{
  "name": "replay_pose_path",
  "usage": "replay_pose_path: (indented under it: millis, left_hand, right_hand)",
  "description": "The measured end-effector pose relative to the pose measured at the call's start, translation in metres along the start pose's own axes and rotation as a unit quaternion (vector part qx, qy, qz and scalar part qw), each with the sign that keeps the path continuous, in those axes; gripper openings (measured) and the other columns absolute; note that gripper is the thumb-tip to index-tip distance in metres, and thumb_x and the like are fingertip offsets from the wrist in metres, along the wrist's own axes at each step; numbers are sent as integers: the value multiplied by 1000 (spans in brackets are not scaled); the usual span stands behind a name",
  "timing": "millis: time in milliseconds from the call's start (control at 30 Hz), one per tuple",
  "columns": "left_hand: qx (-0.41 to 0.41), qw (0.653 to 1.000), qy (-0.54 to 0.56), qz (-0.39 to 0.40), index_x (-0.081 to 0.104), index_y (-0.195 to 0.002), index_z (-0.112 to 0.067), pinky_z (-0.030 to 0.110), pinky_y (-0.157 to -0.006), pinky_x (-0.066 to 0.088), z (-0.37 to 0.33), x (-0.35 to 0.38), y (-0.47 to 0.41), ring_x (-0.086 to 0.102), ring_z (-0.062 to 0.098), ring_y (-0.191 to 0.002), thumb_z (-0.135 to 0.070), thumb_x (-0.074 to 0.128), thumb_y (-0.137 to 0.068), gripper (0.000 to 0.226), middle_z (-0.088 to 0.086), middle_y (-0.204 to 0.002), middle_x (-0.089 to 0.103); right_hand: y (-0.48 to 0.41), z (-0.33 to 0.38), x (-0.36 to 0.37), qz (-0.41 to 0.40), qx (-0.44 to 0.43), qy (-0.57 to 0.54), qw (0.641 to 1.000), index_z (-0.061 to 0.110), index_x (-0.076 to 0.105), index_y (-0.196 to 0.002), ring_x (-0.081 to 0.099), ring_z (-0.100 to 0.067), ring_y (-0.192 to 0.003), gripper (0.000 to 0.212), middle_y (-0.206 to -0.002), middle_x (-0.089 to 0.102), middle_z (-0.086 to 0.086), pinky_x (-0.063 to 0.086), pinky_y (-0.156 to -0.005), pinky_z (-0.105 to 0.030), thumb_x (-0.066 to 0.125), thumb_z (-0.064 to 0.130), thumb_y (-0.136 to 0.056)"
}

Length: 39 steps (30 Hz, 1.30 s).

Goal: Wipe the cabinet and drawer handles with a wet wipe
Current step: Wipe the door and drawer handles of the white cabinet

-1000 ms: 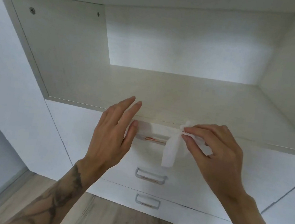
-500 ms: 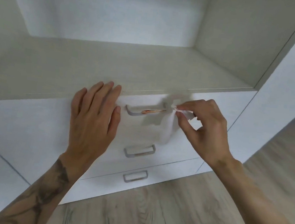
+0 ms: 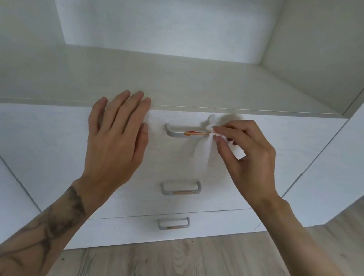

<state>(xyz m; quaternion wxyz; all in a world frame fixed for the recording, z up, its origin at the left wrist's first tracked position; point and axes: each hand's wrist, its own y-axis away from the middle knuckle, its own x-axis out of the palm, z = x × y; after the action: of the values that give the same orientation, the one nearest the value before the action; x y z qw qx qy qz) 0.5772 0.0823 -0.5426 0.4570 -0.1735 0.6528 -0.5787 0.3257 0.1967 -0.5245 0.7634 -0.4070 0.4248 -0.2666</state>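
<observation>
The right hand (image 3: pixel 249 159) has its grip pinching the wipe (image 3: pixel 202 153), which is draped over the right end of the top handle (image 3: pixel 180 133). The left hand (image 3: pixel 115 137), its grip wide and fingers straight, lies flat on the drawer (image 3: pixel 279 135) at 9 o'clock of this handle.

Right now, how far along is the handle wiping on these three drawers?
Done: nothing is visibly finished. In hand: the right hand pinches the wet wipe at the right end of the top drawer handle, while the left hand rests flat on the top drawer front. Left: the middle handle and bottom handle, neither touched by the wipe.
</observation>
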Motion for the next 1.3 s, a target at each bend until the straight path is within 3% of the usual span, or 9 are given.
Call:
replay_pose_path:
  millis: [233, 367, 467, 600, 733, 1000, 1133, 1300]
  left_hand:
    - [31, 998, -31, -38, 51, -154, -6, 50, -128, 21, 9, 14, 3, 47, 34, -145, -18, 46, -110, 46, 14, -157, 54]
    - [35, 996, -49, -63, 49, -155, -6, 50, -128, 20, 10, 24, 4, 46, 34, -144, -19, 45, -109, 47, 15, -155, 54]
    - [39, 996, -48, -68, 49, -155, -6, 51, -128, 21, 11, 26, 6, 46, 35, -144, -20, 44, -109, 48, 16, -154, 55]
    - [37, 996, -39, -77, 52, -153, -5, 53, -126, 25, 12, 29, 7, 50, 35, -141, -19, 46, -109, 47, 16, -151, 58]
    - [38, 995, -41, -88, 54, -152, -5, 53, -125, 28, 12, 31, 7, 51, 35, -139, -20, 45, -109, 47, 17, -149, 60]
    - [42, 994, -42, -89, 51, -154, -6, 50, -127, 24, 14, 32, 8, 50, 34, -140, -21, 43, -110, 48, 16, -150, 58]
    - [41, 994, -45, -96, 52, -153, -6, 51, -125, 27, 13, 33, 7, 50, 33, -139, -22, 42, -109, 47, 15, -149, 58]
    - [39, 994, -42, -95, 52, -153, -7, 51, -125, 28, 13, 34, 8, 53, 34, -136, -21, 44, -109, 47, 15, -148, 59]
  right_hand:
    - [-1, -5, 7, -47, 1, -27, 999, 13, 83, -103, 62, -28, -99, 11, -102, 75, -2, 46, -89, -23, 81, 14, -92]
    - [-8, 3, 19, -28, -66, -18, 997, 18, 84, -102, 57, -25, -95, 9, -96, 74, 3, 44, -81, -43, 81, 20, -93]
    - [-11, -7, 13, -13, -73, -18, 997, 20, 83, -103, 57, -26, -93, 11, -97, 73, 5, 43, -80, -50, 82, 20, -93]
    - [-6, -16, 5, -34, -30, -23, 999, 20, 82, -103, 54, -24, -96, 11, -99, 72, 7, 46, -81, -49, 79, 24, -94]
    - [-7, 2, 26, -35, -49, -21, 998, 23, 82, -105, 52, -17, -98, 11, -100, 72, 8, 42, -81, -46, 80, 25, -94]
    - [-2, 0, 25, -55, -19, -18, 998, 26, 80, -104, 52, -22, -98, 9, -102, 72, 10, 43, -83, -50, 78, 26, -95]
    - [-10, 12, 34, -27, -47, -22, 998, 26, 81, -104, 54, -21, -99, 11, -101, 73, 10, 40, -83, -51, 80, 28, -93]
    - [-5, -2, 16, -38, -32, 8, 999, 37, 74, -106, 54, -24, -102, 12, -105, 72, 15, 37, -85, -53, 78, 32, -95]
